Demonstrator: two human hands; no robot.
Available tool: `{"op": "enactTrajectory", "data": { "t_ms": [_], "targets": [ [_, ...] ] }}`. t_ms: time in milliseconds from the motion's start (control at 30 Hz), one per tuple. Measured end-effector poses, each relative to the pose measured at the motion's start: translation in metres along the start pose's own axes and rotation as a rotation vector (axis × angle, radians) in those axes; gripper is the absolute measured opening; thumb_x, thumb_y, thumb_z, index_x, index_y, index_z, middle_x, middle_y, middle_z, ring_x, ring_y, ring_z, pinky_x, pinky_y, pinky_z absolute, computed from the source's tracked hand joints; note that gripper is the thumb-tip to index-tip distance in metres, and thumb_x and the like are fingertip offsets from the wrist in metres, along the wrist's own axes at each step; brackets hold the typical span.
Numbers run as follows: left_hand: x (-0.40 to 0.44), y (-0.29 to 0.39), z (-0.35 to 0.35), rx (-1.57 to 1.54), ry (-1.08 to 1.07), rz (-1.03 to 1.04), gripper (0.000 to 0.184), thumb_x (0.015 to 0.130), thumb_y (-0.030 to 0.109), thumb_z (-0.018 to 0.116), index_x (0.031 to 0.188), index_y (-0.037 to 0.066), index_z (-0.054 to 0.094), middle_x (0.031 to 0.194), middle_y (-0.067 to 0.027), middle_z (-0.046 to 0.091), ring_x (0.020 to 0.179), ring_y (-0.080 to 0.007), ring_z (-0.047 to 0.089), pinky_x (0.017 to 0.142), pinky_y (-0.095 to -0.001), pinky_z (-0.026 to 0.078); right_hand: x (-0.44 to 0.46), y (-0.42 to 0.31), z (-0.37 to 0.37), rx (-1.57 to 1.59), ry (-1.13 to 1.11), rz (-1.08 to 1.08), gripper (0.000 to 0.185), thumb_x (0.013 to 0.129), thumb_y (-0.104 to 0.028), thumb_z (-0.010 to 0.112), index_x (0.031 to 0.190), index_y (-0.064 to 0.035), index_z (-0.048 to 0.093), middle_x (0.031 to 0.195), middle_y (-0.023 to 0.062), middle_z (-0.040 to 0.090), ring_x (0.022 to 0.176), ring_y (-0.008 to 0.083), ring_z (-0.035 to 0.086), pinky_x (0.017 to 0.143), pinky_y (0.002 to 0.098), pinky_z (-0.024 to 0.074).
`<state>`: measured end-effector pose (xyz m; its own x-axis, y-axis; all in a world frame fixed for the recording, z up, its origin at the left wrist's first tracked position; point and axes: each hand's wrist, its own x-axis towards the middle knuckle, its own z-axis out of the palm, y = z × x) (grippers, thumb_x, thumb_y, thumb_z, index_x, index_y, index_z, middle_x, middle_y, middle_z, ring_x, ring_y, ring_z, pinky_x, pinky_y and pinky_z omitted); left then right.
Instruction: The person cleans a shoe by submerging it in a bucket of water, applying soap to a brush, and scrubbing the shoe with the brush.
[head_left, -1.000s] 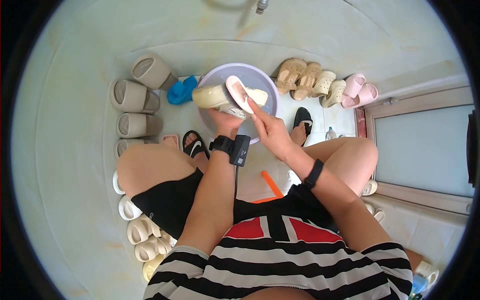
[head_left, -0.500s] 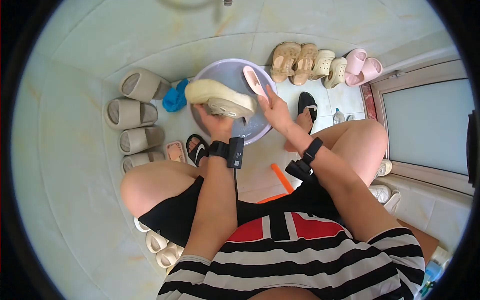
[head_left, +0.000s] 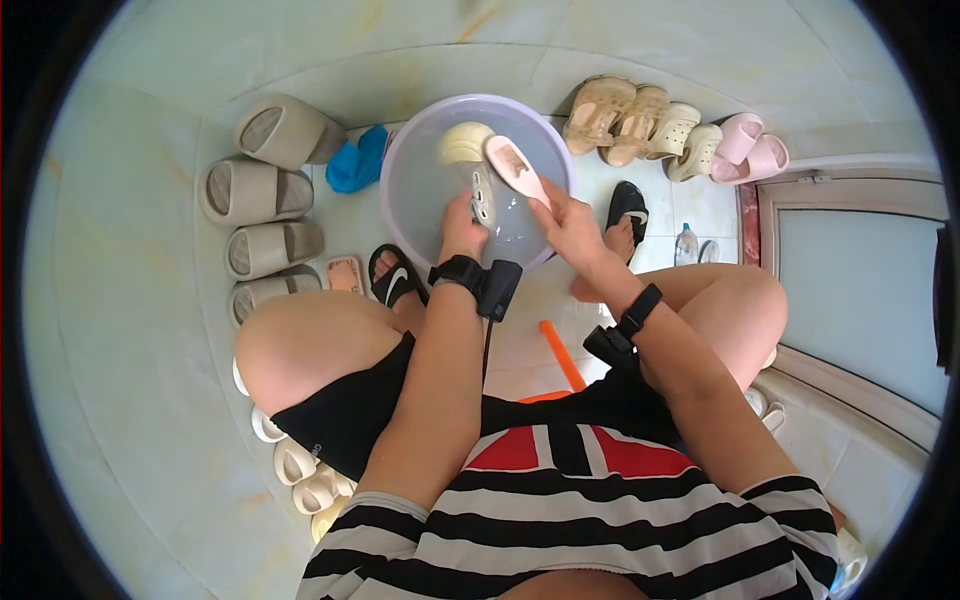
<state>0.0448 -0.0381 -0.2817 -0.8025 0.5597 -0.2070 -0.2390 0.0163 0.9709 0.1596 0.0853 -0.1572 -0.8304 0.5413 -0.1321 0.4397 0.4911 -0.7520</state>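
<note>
A lavender basin (head_left: 408,185) of water stands on the floor in front of me. Inside it, my left hand (head_left: 463,232) grips a cream shoe (head_left: 466,143). The shoe's rounded end points away from me, and part of it looks sunk in the cloudy water. My right hand (head_left: 574,228) is closed round the handle of a pale pink scrubbing brush (head_left: 514,168). The brush is held over the basin, just right of the shoe, its smooth back turned up. Whether its bristles touch the shoe is hidden.
Grey slippers (head_left: 255,192) line the left wall, beside a blue bundle (head_left: 357,162). Brown sandals (head_left: 600,112), cream clogs (head_left: 672,130) and pink slides (head_left: 750,150) stand at the back right. A pink phone-like object (head_left: 344,274) lies near my left foot. Right is a frosted door (head_left: 850,290).
My left hand has lowered the shoe into the basin and turned it so its rounded end points away. The brush has tilted and come closer to the shoe.
</note>
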Motion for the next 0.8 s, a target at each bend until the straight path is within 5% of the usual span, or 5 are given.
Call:
{"op": "enactTrajectory", "data": {
  "t_ms": [233,367,567,633,800],
  "targets": [
    [-0.009,0.025,-0.008,0.571,0.017,-0.034,0.047,0.064,-0.011,0.053,0.111,-0.003,0.053,0.099,-0.0138,0.061,0.091,-0.0198,0.059,0.079,-0.0316,0.047,-0.016,0.003,-0.019,-0.109,-0.027,0.013,0.046,0.085,-0.024,0.059,0.125,-0.0030,0.049,0.091,0.0258,0.062,0.083,0.0371,0.063,0.076,0.0393,0.0492],
    [-0.018,0.052,0.004,0.505,0.010,0.057,0.046,0.066,0.000,0.061,0.111,-0.005,0.053,0.096,-0.0145,0.061,0.085,-0.0249,0.060,0.073,-0.0325,0.049,-0.025,0.003,-0.030,-0.079,-0.058,-0.026,0.046,0.084,-0.024,0.058,0.124,-0.0023,0.050,0.083,0.0258,0.062,0.081,0.0399,0.062,0.073,0.0417,0.0495],
    [0.010,0.072,0.019,-0.389,-0.011,-0.056,0.046,0.078,-0.006,0.053,0.123,-0.003,0.039,0.111,-0.0161,0.056,0.099,-0.0250,0.058,0.084,-0.0350,0.049,-0.048,-0.010,-0.039,0.061,-0.033,0.188,0.038,0.084,-0.028,0.061,0.110,-0.0002,0.057,0.079,0.0218,0.063,0.074,0.0346,0.064,0.068,0.0391,0.0489],
    [0.005,0.112,0.026,-1.181,0.161,-0.292,0.034,0.097,0.019,0.033,0.119,-0.002,0.045,0.105,-0.0103,0.059,0.093,-0.0268,0.061,0.076,-0.0384,0.051,-0.056,-0.012,-0.035,0.122,-0.004,0.184,0.037,0.084,-0.029,0.060,0.106,0.0001,0.058,0.079,0.0216,0.063,0.074,0.0351,0.063,0.067,0.0389,0.0487],
    [-0.022,0.100,0.023,-0.496,0.095,-0.022,0.031,0.090,0.006,0.044,0.118,-0.005,0.044,0.113,-0.0133,0.056,0.092,-0.0211,0.061,0.075,-0.0325,0.052,-0.077,-0.028,-0.025,0.081,0.014,0.083,0.036,0.086,-0.031,0.058,0.102,0.0007,0.059,0.079,0.0226,0.063,0.073,0.0370,0.062,0.066,0.0396,0.0485]
  ]
}}
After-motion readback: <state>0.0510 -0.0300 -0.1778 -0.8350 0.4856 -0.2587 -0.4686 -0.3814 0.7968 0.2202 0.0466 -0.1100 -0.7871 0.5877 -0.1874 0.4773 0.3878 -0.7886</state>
